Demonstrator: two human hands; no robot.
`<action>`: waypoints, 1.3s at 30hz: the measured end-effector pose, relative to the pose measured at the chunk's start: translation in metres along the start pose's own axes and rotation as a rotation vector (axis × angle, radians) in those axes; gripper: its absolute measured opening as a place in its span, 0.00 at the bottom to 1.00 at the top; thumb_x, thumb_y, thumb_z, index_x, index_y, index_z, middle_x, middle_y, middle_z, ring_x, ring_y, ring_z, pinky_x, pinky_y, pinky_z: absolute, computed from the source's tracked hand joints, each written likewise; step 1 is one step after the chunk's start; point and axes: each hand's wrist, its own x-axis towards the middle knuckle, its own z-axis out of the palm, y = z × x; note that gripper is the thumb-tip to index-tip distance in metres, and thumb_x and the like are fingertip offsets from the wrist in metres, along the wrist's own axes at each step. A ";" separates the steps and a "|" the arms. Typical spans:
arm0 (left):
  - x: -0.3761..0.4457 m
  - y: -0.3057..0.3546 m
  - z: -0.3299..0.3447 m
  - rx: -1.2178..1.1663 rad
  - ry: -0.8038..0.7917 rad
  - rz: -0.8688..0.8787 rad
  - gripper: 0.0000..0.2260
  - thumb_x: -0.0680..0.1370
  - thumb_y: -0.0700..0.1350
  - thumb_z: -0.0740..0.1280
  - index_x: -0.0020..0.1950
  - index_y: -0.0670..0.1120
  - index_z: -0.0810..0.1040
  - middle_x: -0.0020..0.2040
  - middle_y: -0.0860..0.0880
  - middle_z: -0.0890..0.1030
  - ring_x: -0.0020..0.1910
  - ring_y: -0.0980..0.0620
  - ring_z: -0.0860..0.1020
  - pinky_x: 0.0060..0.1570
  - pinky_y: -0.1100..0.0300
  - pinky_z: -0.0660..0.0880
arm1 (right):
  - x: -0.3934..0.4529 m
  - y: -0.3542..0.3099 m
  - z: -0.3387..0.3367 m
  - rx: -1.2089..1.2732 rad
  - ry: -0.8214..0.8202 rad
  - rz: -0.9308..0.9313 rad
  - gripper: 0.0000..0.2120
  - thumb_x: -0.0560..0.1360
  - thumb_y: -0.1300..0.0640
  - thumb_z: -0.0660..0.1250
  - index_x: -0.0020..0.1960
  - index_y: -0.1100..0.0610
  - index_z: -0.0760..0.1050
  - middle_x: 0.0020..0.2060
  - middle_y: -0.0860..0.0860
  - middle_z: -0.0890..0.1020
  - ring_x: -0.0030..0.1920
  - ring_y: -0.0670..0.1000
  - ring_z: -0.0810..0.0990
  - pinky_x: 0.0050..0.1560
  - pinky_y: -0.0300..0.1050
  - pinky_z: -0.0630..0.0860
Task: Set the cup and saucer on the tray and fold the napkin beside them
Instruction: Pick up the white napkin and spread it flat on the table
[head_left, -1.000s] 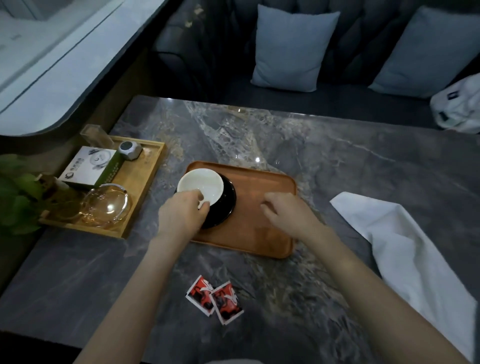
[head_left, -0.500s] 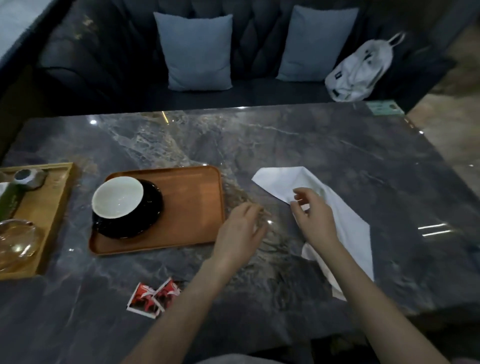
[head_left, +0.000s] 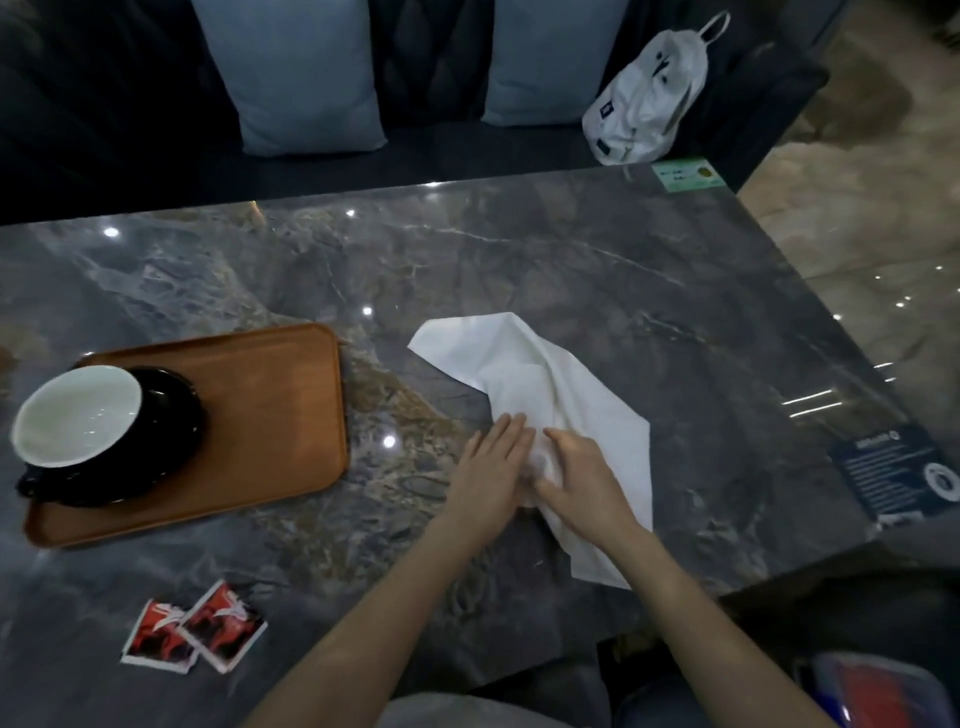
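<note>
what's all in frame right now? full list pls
tray: 1, orange-brown, table left
cup: 1, white inside, on saucer
saucer: 1, black, tray's left end
napkin: 1, white, crumpled, right of tray
packets: 2, red, table near edge
table: 1, grey marble
cushions: 2, blue-grey, sofa behind
bag: 1, white, sofa right
sticker: 1, green, far table corner
card: 1, dark blue, table right edge
hands: left hand and right hand, both on the napkin

Your left hand (head_left: 491, 470) and right hand (head_left: 582, 475) are bare, no rings, watch or gloves. Both forearms are uncovered with no sleeve showing. Grey cloth covers your lap at the bottom edge.
</note>
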 end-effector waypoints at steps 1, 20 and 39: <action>0.004 -0.002 0.002 0.013 -0.018 -0.022 0.22 0.78 0.44 0.54 0.72 0.42 0.62 0.75 0.44 0.60 0.74 0.45 0.58 0.71 0.47 0.57 | -0.001 0.001 0.003 -0.010 -0.010 0.007 0.25 0.76 0.49 0.61 0.69 0.60 0.65 0.66 0.55 0.71 0.66 0.53 0.67 0.65 0.44 0.64; -0.014 -0.011 -0.073 -0.038 0.518 0.003 0.11 0.69 0.47 0.63 0.34 0.42 0.80 0.33 0.47 0.82 0.32 0.47 0.79 0.34 0.58 0.72 | 0.023 -0.037 -0.041 0.568 0.075 -0.085 0.05 0.72 0.64 0.67 0.40 0.59 0.80 0.34 0.50 0.81 0.36 0.43 0.76 0.39 0.39 0.71; -0.020 0.003 -0.209 -0.579 0.218 -0.033 0.07 0.71 0.49 0.71 0.48 0.51 0.79 0.42 0.51 0.81 0.40 0.55 0.78 0.42 0.57 0.74 | 0.032 -0.143 -0.127 0.658 -0.100 -0.345 0.10 0.74 0.65 0.60 0.46 0.57 0.81 0.40 0.52 0.83 0.43 0.48 0.80 0.46 0.42 0.75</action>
